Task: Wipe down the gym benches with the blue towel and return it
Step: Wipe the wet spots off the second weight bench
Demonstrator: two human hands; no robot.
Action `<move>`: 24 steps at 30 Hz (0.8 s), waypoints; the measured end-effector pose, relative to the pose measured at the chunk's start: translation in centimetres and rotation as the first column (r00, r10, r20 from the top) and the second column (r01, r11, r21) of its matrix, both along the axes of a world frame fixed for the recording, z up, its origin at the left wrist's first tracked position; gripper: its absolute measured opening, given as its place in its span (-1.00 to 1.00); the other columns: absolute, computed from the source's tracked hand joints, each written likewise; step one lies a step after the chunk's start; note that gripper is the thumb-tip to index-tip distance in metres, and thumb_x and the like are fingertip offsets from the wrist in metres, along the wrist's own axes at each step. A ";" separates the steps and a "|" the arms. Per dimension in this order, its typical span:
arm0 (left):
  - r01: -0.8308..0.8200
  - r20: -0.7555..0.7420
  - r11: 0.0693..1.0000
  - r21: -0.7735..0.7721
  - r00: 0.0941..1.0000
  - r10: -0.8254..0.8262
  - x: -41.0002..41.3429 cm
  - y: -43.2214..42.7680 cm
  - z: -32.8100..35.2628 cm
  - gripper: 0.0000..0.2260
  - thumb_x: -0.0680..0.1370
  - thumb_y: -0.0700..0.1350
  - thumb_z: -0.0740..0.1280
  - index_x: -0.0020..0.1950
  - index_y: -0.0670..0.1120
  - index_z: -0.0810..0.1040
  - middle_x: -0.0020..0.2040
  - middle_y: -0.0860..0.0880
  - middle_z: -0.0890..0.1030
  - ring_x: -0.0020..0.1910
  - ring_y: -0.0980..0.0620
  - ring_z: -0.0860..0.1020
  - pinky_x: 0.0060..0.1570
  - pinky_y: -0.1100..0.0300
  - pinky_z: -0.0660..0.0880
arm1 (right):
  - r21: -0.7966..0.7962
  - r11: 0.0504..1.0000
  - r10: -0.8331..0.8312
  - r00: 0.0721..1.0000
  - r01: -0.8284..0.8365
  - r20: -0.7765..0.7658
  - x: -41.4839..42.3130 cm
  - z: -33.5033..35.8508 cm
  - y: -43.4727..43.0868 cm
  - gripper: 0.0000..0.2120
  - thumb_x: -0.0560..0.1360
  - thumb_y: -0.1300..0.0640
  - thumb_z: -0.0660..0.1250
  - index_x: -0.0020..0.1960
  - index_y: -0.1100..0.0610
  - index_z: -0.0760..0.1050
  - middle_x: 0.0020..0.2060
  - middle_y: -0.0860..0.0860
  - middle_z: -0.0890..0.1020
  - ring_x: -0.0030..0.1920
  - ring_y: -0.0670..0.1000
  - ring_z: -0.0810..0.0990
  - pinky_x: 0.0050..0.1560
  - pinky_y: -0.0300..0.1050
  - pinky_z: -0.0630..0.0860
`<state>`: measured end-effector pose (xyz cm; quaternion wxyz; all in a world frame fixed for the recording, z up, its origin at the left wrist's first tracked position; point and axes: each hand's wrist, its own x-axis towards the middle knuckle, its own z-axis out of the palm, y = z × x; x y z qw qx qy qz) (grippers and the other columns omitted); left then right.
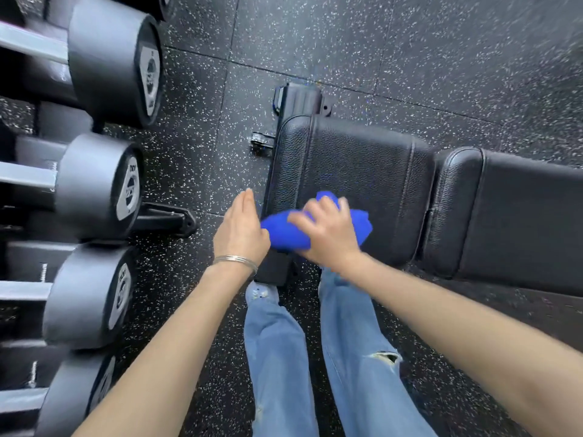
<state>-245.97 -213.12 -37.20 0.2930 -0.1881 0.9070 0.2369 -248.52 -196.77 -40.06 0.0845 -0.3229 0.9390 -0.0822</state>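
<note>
Forearms: two bare, entering from 5 and 7 o'clock, above blue-jeaned legs (353, 348) standing at the bench's end.

Left hand (241, 228): bangle (235, 261) at wrist. Fingers straight, pressed together, gripping nothing. Palm edge touches the towel's 9 o'clock end, likely to steady or gather it.

Right hand (328, 234): laid over the towel, fingers (315, 206) loosely spread and curled, pressing the cloth down for a wiping stroke.

Blue towel (285, 233): bunched, on the near corner of the seat pad.

Gym bench (356, 171): black padded counter; backrest pad (520, 216) continues toward 3 o'clock, not yet reached by the towel.

Dumbbells (101, 184): racked, at 9 o'clock, well apart.

Rubber floor (378, 42): speckled.
</note>
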 end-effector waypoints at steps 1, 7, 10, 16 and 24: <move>-0.016 -0.005 1.000 -0.005 1.000 0.016 -0.4 0.2 0.2 -0.42 0.51 -0.27 0.19 0.52 -0.22 0.09 0.52 -0.15 0.17 0.47 -0.11 0.21 0.40 0.10 0.16 | 0.015 0.996 0.087 0.996 -0.087 0.013 1.4 -0.1 0.8 -0.62 0.13 -0.10 0.53 -0.11 0.03 0.63 -0.27 0.06 0.60 -0.29 0.12 0.55 -0.20 0.04 0.48; 0.023 -0.032 1.000 -0.005 0.999 -0.023 -3.0 1.5 0.5 -0.41 0.52 -0.21 0.21 0.52 -0.20 0.09 0.51 -0.15 0.18 0.47 -0.11 0.22 0.42 0.07 0.16 | -0.031 0.944 0.325 0.943 -0.328 -0.068 -2.9 -0.6 4.0 -0.76 0.25 -0.04 0.47 -0.10 -0.03 0.63 -0.24 0.04 0.62 -0.28 0.10 0.56 -0.25 -0.02 0.47; 0.047 -0.011 0.998 -0.037 0.999 -0.047 -3.8 2.7 0.2 -0.37 0.55 -0.11 0.24 0.54 -0.17 0.02 0.53 -0.12 0.15 0.48 -0.10 0.20 0.42 0.03 0.19 | 0.014 0.998 -0.062 0.996 0.063 -0.058 -8.6 -0.5 5.9 -0.64 0.21 -0.09 0.49 -0.03 0.01 0.63 -0.16 0.10 0.61 -0.15 0.16 0.57 -0.13 0.05 0.46; -0.028 0.075 0.997 -0.068 0.997 0.033 -4.8 5.2 -0.2 -0.12 0.47 0.06 0.40 0.54 -0.14 -0.13 0.54 -0.13 0.09 0.46 -0.15 0.22 0.34 -0.10 0.30 | 0.113 0.813 -0.577 0.816 0.572 0.022 -12.5 -0.3 11.5 -0.61 0.37 -0.08 0.32 0.18 -0.06 0.51 0.06 0.09 0.52 0.08 0.16 0.44 0.06 0.05 0.30; -0.125 0.078 0.985 -0.117 0.988 0.135 -5.1 6.9 -1.0 -0.06 0.44 0.08 0.43 0.53 -0.21 -0.14 0.54 -0.17 0.03 0.48 -0.17 0.16 0.36 -0.09 0.26 | -0.027 0.882 -0.469 0.882 0.471 0.054 2.0 0.1 14.8 -0.61 0.27 -0.14 0.23 -0.09 0.07 0.64 -0.20 0.09 0.60 -0.22 0.19 0.55 -0.21 0.06 0.47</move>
